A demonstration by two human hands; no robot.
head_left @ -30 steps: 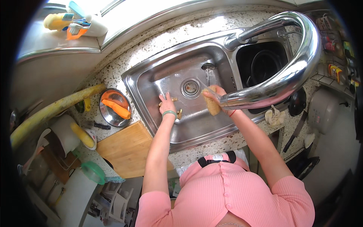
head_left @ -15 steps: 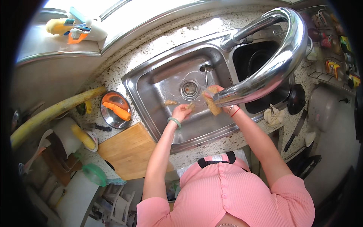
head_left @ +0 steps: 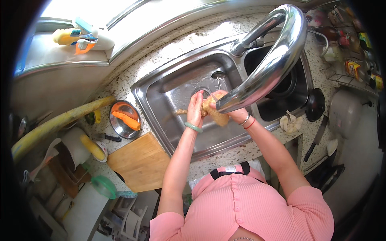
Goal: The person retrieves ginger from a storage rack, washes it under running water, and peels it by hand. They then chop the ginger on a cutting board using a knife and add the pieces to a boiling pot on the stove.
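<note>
Clasping a large, tan, knobbly piece of ginger [head_left: 219, 116], the right hand [head_left: 238, 115] sits just below the mouth of the faucet [head_left: 267, 86], which hides part of it. The ginger is mid-frame, over the sink [head_left: 171, 94]. The left hand [head_left: 196, 110] meets its left side with fingers stretched out rather than curled; whether that hand also pinches a smaller bit cannot be told. Another small ginger piece [head_left: 181, 112] lies on the sink floor, left of the hands.

Slipping looks like the main risk: if the ginger is wet, an uneven lump with only straight fingers against one side could twist out of the right hand and drop. A thin knob might snap under hard rubbing, and crumbs could gather in the drain [head_left: 206, 91] just beyond the fingers. Lifting carelessly could also knock knuckles against the low-hanging faucet.
</note>
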